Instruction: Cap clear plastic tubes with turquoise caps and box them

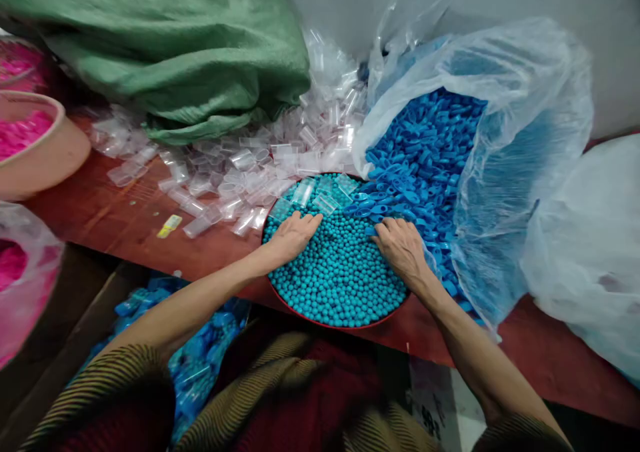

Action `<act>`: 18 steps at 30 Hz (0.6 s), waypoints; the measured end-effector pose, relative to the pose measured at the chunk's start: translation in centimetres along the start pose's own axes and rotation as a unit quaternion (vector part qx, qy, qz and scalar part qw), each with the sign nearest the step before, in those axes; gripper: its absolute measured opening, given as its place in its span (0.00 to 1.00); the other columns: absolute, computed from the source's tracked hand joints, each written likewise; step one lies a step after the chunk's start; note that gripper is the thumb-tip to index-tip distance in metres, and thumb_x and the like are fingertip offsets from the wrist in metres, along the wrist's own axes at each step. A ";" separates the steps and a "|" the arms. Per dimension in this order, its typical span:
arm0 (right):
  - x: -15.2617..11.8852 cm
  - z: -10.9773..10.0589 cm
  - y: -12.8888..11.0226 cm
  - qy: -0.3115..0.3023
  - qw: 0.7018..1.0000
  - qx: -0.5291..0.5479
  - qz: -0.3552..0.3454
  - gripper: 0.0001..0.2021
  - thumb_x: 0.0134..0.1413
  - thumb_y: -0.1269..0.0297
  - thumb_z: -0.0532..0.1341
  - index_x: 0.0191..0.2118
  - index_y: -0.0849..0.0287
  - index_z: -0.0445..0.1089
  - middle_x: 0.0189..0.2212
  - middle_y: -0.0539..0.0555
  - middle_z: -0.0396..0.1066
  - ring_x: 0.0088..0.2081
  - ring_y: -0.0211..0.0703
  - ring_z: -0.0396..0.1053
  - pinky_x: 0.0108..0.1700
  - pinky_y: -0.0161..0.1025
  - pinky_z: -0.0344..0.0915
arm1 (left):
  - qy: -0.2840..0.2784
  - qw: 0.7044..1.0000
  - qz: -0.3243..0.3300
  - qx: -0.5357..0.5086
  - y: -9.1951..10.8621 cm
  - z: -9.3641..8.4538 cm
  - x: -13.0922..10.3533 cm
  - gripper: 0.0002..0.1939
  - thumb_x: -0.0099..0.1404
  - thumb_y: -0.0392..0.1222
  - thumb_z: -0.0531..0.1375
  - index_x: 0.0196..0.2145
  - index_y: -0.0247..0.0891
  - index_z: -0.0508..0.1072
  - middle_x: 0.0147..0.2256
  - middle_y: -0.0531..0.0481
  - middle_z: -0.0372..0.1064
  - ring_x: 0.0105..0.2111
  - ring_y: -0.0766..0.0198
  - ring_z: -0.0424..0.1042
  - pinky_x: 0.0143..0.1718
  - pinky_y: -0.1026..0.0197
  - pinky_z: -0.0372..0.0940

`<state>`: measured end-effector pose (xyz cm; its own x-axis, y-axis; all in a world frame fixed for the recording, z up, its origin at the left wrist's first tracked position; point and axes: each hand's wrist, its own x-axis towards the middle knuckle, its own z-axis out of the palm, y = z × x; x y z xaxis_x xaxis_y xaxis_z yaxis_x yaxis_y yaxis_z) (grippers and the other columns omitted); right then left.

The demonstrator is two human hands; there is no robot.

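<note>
A round red-rimmed basin full of small turquoise beads sits in front of me. Over its left side my left hand is closed, fingers curled down at the beads; whatever they hold is hidden. Just beyond those fingertips, clear plastic tubes rest on the beads. On the right side of the basin, my right hand pinches a small blue plastic piece between thumb and fingers. Beside that hand, a heap of blue plastic pieces spills from an open bag onto the basin's edge.
Loose clear tubes pile behind the basin, against a green sack. The translucent bag stands at right. At left is a pale tub of pink pieces. Below the red table lie bagged blue items.
</note>
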<state>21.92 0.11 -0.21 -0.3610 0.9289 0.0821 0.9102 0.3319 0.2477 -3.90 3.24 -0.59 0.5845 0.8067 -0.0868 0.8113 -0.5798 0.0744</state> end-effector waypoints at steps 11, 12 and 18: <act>-0.8 1.0 -2.9 -0.014 0.988 0.122 0.099 0.14 0.62 0.67 0.48 0.44 0.59 0.69 0.31 0.57 0.72 0.34 0.45 0.67 0.31 0.38 0.51 | -0.146 0.969 -0.039 -0.194 7.5 0.1 2.3 0.15 0.64 0.29 0.44 0.42 0.30 0.66 0.42 0.36 0.67 0.42 0.52 0.70 0.43 0.51 0.64; -0.7 1.1 -3.1 -0.020 0.979 0.169 0.111 0.13 0.61 0.67 0.49 0.44 0.59 0.69 0.32 0.57 0.73 0.35 0.45 0.68 0.32 0.37 0.53 | -0.158 0.958 -0.049 -0.233 7.6 0.2 3.3 0.12 0.63 0.30 0.47 0.41 0.30 0.67 0.41 0.36 0.68 0.42 0.52 0.70 0.44 0.51 0.64; 1.0 1.6 -2.4 -0.074 0.840 0.499 0.198 0.03 0.52 0.65 0.56 0.31 0.58 0.65 0.25 0.51 0.70 0.28 0.41 0.68 0.30 0.35 0.62 | -0.209 0.900 -0.065 -0.376 6.1 0.4 6.4 0.06 0.62 0.38 0.54 0.35 0.34 0.68 0.24 0.53 0.65 0.24 0.66 0.68 0.27 0.65 0.65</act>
<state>19.68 0.53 -2.29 -0.0278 0.9845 -0.1729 0.6966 -0.1049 -0.7098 4.79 4.77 -1.05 0.5649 0.6575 -0.4986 0.7295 -0.1155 0.6742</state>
